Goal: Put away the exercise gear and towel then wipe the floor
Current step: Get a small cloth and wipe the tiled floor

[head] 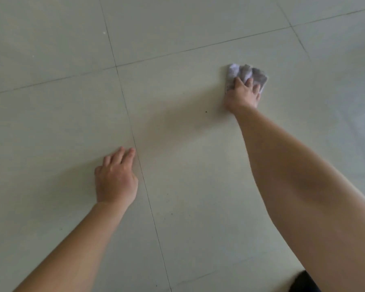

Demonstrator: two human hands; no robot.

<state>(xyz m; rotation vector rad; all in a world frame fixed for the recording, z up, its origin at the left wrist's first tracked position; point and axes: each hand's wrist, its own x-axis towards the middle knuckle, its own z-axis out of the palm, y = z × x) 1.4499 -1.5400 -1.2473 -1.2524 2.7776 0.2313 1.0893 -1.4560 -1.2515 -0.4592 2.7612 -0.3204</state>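
Left hand (115,178) is lying palm-down on the tiled floor (51,114), fingers loosely spread and slightly curled, grasping nothing; its fingertips are sitting just beside a dark grout line (135,148) running from top to bottom of the view. Bare left forearm is coming in from the lower-left corner. A second grout line is crossing the first higher up, splitting the pale floor into 4 large tiles around that junction. A few tiny dark specks are showing on the tile between the 2 hands. Right hand (243,94) is reaching well forward and to the right, pressing down on a crumpled white-grey cloth (246,74), fingers clenched over its near edge. The cloth is lying flat on the floor, bunched folds sticking out beyond the fingertips. Bare right forearm is filling the lower-right side. A dark patch of clothing (303,283) is peeking in at the bottom edge.
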